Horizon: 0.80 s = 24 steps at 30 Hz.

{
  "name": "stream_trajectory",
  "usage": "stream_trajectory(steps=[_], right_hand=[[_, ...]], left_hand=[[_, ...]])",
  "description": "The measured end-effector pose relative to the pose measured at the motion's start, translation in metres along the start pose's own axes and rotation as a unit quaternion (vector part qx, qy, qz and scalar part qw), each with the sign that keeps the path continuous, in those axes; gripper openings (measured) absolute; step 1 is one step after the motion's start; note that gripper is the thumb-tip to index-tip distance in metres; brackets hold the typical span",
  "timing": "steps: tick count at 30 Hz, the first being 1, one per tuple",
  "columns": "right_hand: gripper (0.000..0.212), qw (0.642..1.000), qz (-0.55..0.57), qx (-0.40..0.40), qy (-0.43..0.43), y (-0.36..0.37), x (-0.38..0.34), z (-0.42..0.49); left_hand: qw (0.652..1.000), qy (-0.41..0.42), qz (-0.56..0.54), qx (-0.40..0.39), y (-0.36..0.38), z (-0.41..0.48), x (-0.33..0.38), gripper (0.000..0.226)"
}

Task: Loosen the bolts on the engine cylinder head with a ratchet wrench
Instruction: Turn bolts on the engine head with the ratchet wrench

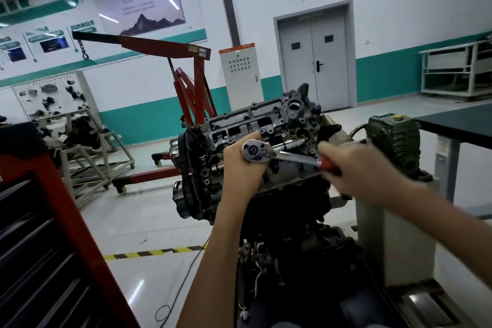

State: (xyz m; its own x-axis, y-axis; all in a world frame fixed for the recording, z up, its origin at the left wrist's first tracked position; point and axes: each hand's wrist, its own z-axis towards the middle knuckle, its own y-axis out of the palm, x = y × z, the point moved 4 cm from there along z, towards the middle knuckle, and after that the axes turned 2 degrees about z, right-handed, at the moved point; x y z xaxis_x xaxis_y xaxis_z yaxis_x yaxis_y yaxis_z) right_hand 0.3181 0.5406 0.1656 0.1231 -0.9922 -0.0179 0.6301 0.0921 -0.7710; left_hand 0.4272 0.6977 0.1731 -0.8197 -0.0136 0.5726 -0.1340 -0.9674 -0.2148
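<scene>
Item: ratchet wrench [282, 155], chrome with a red grip, held level over the near upper edge of the engine cylinder head [239, 125].

Hands: set apart, both clamped on the wrench. The round ratchet end is cupped by the left hand [241, 168], fingers curled beneath it. The red grip is wrapped by the right hand [359, 165], further right. An extension bar [294, 144] is seen running from the ratchet end away toward the cylinder head's right part. Its tip and any bolt there cannot be made out.

Cylinder head: grey casting, tilted, mounted atop a dark engine block [287, 210], which is carried by a pale stand [394, 234] on the right.

Surroundings: a red engine hoist [194, 61] stands behind the engine. A red tool cabinet [53, 208] fills the near left. A green gearbox [391, 136] sits just right of the right hand, beside a dark counter [458, 122]. A grey double door [314, 61] is set in the far wall. Yellow-black tape [154, 252] is laid across the floor.
</scene>
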Motion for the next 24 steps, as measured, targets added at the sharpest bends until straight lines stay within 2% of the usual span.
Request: stream_trajectory(steps=[3, 5, 8, 10, 12, 15, 17, 20, 22, 24], right_hand=[[0.021, 0.996, -0.074, 0.033, -0.023, -0.025, 0.008, 0.020], [0.017, 0.999, -0.047, 0.021, -0.003, -0.014, -0.002, 0.012], [0.014, 0.994, 0.078, 0.012, 0.073, 0.028, -0.031, -0.020], [0.013, 0.967, 0.217, 0.025, 0.135, 0.055, -0.060, -0.036], [0.018, 0.924, 0.339, 0.056, 0.170, 0.077, -0.088, -0.043], [0.023, 0.896, 0.398, 0.070, 0.183, 0.090, -0.101, -0.042], [0.020, 0.917, 0.364, 0.041, 0.159, 0.081, -0.087, -0.039], [0.024, 0.976, 0.210, -0.033, 0.040, 0.045, -0.054, -0.024], [0.021, 0.992, 0.091, -0.082, -0.042, 0.015, -0.031, -0.001], [0.011, 0.994, -0.005, -0.074, -0.083, -0.013, -0.012, 0.026]], left_hand=[[1.000, -0.001, -0.009, -0.002, -0.001, 0.001, 0.002, 0.030], [0.999, -0.017, -0.014, 0.026, -0.005, -0.002, -0.005, 0.035], [0.997, 0.030, -0.006, 0.065, -0.011, -0.012, -0.005, 0.038], [0.994, 0.060, -0.016, 0.084, -0.006, -0.015, 0.001, 0.037], [0.993, 0.067, -0.018, 0.100, 0.001, -0.013, 0.005, 0.036], [0.992, 0.047, -0.060, 0.099, 0.007, -0.007, 0.007, 0.041], [0.992, 0.035, -0.065, 0.100, 0.005, -0.005, 0.004, 0.040], [0.991, 0.002, -0.065, 0.114, -0.009, -0.007, -0.007, 0.038], [0.992, -0.018, -0.074, 0.097, -0.018, -0.008, -0.012, 0.035], [0.996, -0.022, -0.046, 0.067, -0.020, -0.006, -0.012, 0.037]])
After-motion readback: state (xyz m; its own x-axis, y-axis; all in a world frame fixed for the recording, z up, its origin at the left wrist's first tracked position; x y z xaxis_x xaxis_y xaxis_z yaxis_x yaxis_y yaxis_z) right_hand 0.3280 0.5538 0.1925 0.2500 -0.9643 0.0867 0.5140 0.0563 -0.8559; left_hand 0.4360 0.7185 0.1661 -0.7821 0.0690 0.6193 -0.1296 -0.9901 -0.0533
